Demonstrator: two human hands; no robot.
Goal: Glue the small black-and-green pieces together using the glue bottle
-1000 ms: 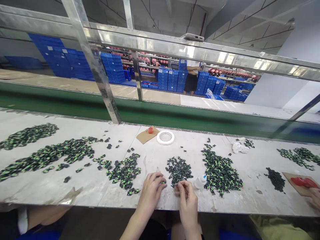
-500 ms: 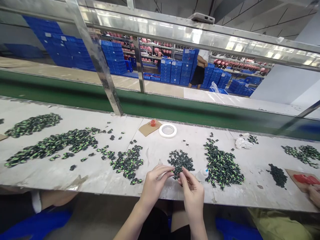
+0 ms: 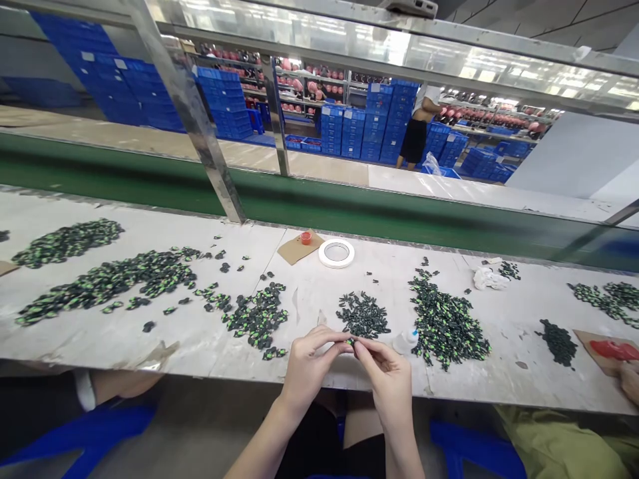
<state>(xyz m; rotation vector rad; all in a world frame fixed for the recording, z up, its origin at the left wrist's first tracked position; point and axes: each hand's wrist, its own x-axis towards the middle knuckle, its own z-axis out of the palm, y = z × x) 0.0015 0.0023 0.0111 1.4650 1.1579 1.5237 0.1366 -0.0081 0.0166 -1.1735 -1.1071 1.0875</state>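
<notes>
Just in front of a pile of small black parts [image 3: 363, 314], my two hands meet fingertip to fingertip. My left hand [image 3: 313, 359] pinches a small black-and-green part [image 3: 351, 342] between thumb and index finger. From the other side my right hand [image 3: 388, 372] closes on a tiny dark piece at the same spot, mostly covered by its fingers. Whether the two pieces are joined I cannot tell. To the right lies a larger heap of black-and-green parts [image 3: 446, 326], with a small white bottle [image 3: 405, 341] beside it. Another black-and-green heap [image 3: 257, 316] is on the left.
Behind the pile, a roll of white tape [image 3: 336, 253] lies near brown cardboard [image 3: 294, 249] bearing a red-topped container [image 3: 306, 237]. Crumpled white tissue [image 3: 489, 279] is at right. A metal post [image 3: 200, 126] rises by the green belt [image 3: 309, 199]. A co-worker's hand [image 3: 630, 380] is far right.
My right hand has come away from the black pile and moved left to meet my left fingertips. The gap between the hands has closed. The camera view has shifted slightly.
</notes>
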